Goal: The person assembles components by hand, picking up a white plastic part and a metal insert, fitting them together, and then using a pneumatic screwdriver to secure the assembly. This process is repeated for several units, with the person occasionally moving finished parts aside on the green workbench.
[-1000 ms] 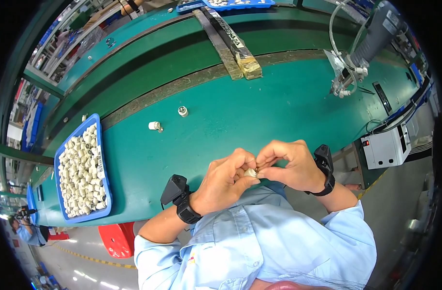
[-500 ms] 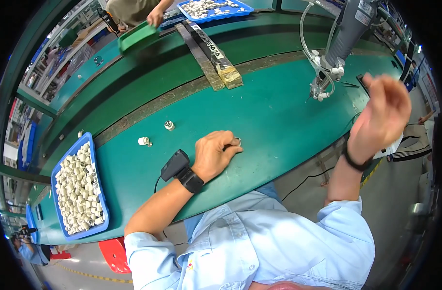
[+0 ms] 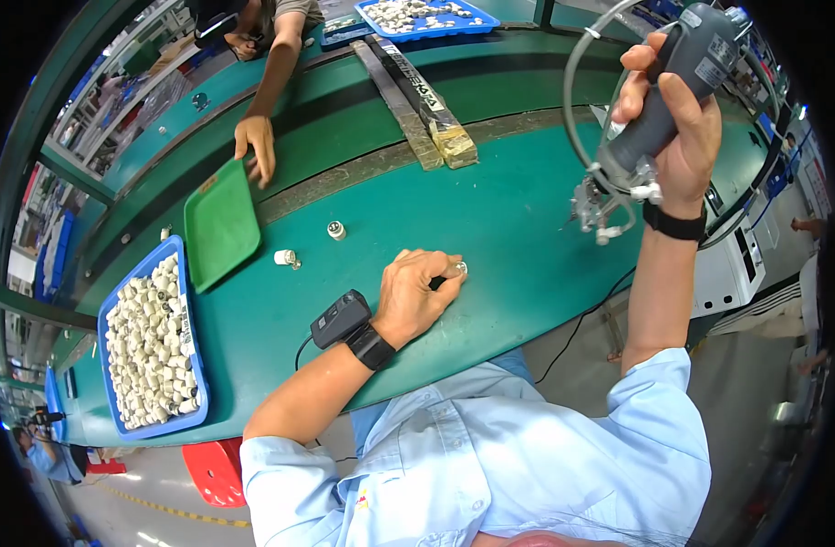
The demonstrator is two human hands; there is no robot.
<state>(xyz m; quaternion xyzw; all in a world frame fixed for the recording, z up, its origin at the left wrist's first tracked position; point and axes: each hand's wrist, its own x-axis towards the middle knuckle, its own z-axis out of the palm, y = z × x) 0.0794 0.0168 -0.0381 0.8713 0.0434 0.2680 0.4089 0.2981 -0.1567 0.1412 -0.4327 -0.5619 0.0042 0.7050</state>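
Note:
My left hand (image 3: 415, 290) rests on the green bench top (image 3: 518, 210), thumb and fingers pinching a small, light round piece (image 3: 461, 268) mostly hidden by the fingertips. Raised at the right, my right hand (image 3: 686, 150) is wrapped round the body of a grey power screwdriver (image 3: 648, 128) with hoses and a metal nozzle (image 3: 589, 205) at its lower end. The nozzle hangs above the bench, apart from the piece. Beyond my left hand, one white cylindrical part (image 3: 336, 230) stands upright and another white part (image 3: 286, 258) lies on its side.
A blue tray (image 3: 204, 401) heaped with white parts is at the left. Beside it lies a green tray (image 3: 221, 228), under a co-worker's hand (image 3: 255, 146). Taped bars (image 3: 426, 109) cross the far side, near another blue tray (image 3: 435, 35). A black cable (image 3: 581, 319) hangs at the near edge.
My right hand, open before, has closed round the screwdriver. The co-worker's green tray has come toward me and down beside the blue tray. My left hand keeps its pinch in nearly the same place.

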